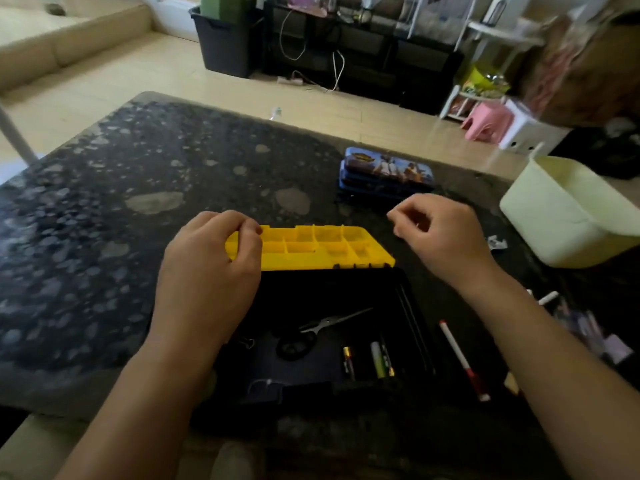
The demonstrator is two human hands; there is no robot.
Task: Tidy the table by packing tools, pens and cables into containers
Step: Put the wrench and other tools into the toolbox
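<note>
A black toolbox [408,306] lies open on the dark speckled table [104,220]. Its yellow lid [332,249], divided into several compartments, is tipped back behind it. Inside the box are black-handled scissors [311,336], a binder clip [246,342] and a few batteries [377,363]. My left hand [211,271] grips the lid's left end, fingers curled over its far edge. My right hand [438,233] hovers beyond the lid's right end with loosely curled fingers and holds nothing. A red-and-white pen [462,358] lies on the table right of the box.
A blue printed pencil case [388,171] sits behind the lid. A pale yellow bin [568,213] stands at the table's right edge. More pens and small items [588,327] lie blurred at the right. Beyond the table are the floor, dark shelving and a pink stool [486,121].
</note>
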